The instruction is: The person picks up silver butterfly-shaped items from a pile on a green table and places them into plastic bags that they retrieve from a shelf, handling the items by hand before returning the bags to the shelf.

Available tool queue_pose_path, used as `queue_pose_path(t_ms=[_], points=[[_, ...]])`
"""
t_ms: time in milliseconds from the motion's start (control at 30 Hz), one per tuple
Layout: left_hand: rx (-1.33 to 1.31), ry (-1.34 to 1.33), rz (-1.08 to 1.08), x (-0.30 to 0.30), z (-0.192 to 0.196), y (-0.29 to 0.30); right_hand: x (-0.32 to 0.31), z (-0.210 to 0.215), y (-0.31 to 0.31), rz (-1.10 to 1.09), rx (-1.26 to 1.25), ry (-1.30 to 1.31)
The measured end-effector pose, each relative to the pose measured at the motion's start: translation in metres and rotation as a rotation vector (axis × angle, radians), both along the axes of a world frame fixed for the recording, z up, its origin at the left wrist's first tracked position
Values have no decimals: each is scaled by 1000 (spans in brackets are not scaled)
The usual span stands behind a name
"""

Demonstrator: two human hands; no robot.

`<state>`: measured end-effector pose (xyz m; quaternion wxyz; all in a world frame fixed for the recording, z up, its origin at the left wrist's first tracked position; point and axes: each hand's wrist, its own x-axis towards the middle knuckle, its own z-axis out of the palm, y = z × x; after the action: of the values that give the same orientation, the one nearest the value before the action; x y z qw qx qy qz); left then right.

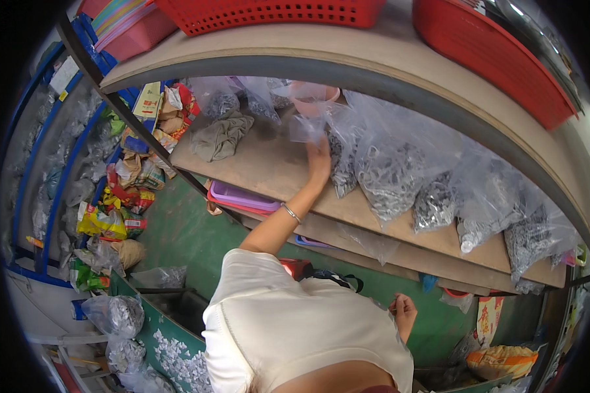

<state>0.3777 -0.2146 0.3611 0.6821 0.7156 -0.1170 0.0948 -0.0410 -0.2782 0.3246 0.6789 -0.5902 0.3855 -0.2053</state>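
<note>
My left hand (pixel 318 158), with a bracelet on its wrist, reaches onto the middle shelf (pixel 275 167). Its fingers are closed on a clear plastic bag (pixel 303 130) in front of a pink tub (pixel 313 97); the fingertips are partly hidden by the film. Just right of this hand stands a clear bag of small metal parts (pixel 345 167), with a larger bag of silvery parts (pixel 388 180) beyond it. Low at my right side, my right hand (pixel 404 316) hangs with curled fingers. Whether it holds anything small cannot be made out.
A crumpled grey-green cloth (pixel 221 135) lies left on the shelf. Above, the upper shelf's edge (pixel 295 65) overhangs my arm, bearing a red basket (pixel 275 14) and a red tray (pixel 495 62). Purple trays (pixel 242 198) sit below. Filled packets (pixel 121 213) crowd a blue rack at left.
</note>
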Motion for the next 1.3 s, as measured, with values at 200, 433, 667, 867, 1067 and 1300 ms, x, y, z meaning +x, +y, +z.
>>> queue_pose_path(t_ms=[200, 433, 667, 867, 1067, 1300], points=[[6, -114, -1, -8, 19, 20, 39, -3, 0, 69, -11, 17], [449, -101, -288, 16, 1, 20, 82, -7, -30, 393, 33, 43], [260, -199, 234, -27, 20, 24, 110, -27, -60, 720, -23, 35], [-23, -450, 172, -193, 11, 59, 108, -44, -81, 1189, 13, 246], [558, 425, -127, -330, -60, 107, 101, -32, -64, 1478, 45, 299], [-534, 588, 332, -431, -91, 125, 62, 17, 94, 1946, -390, -731]])
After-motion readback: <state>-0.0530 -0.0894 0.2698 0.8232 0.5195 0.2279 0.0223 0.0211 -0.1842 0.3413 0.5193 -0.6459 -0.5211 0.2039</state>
